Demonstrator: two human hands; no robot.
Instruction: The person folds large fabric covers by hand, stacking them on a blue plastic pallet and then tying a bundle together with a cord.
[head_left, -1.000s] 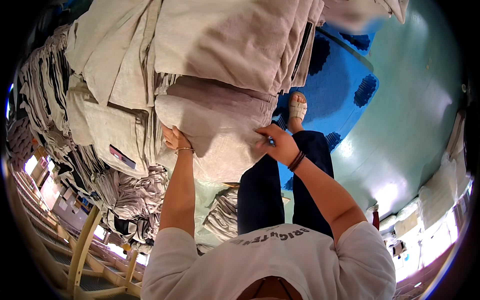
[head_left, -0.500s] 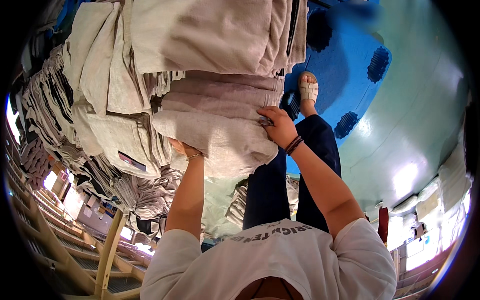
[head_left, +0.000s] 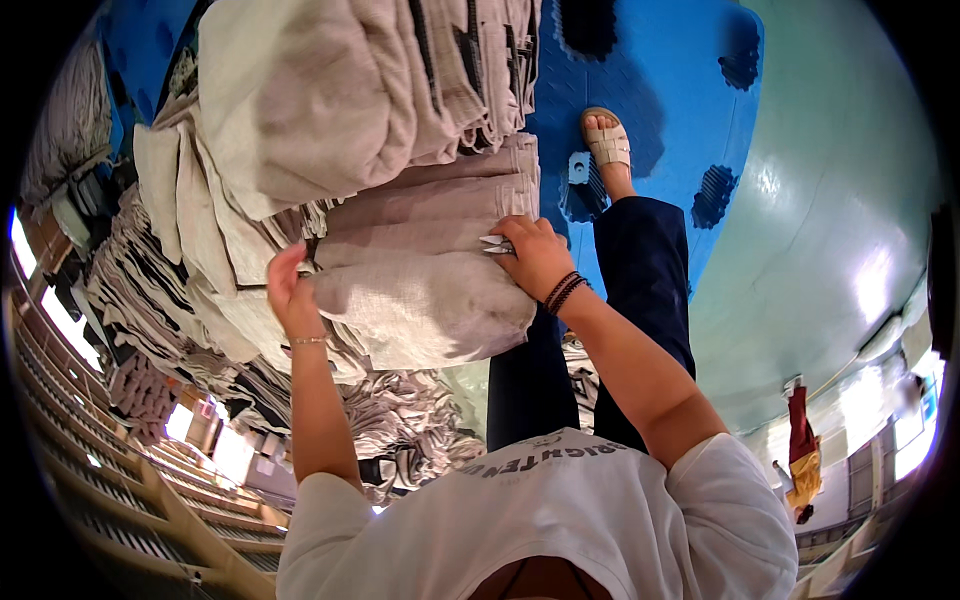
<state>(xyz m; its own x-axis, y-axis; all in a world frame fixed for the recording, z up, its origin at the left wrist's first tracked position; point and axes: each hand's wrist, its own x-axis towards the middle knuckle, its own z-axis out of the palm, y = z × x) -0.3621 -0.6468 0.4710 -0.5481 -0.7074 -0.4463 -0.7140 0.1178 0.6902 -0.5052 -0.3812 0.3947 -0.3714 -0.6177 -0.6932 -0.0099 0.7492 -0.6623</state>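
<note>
A stack of folded beige-grey cloth pieces [head_left: 420, 290] lies in front of me, its rounded near fold bulging toward my legs. My right hand [head_left: 533, 255] rests on the right side of this stack. Small thread snips [head_left: 497, 244] are held in it, their silver blades pointing left over the cloth. At the stack's left edge, my left hand [head_left: 292, 295] is raised with fingers stretched and thumb apart, holding nothing. Just beyond, a taller pile of folded beige cloth [head_left: 310, 90] overhangs the far part of the stack.
Many more cloth bundles [head_left: 150, 290] crowd the left side, and a crumpled heap [head_left: 410, 420] lies below the stack. A blue plastic pallet [head_left: 660, 110] is under my sandalled foot [head_left: 608, 140]. Green floor [head_left: 820, 230] extends right, where another person [head_left: 802, 455] stands far off.
My left hand has come out from under the near fold and moved left, off the cloth. The right hand has shifted slightly left, and the snips' blades now show. The view has turned somewhat.
</note>
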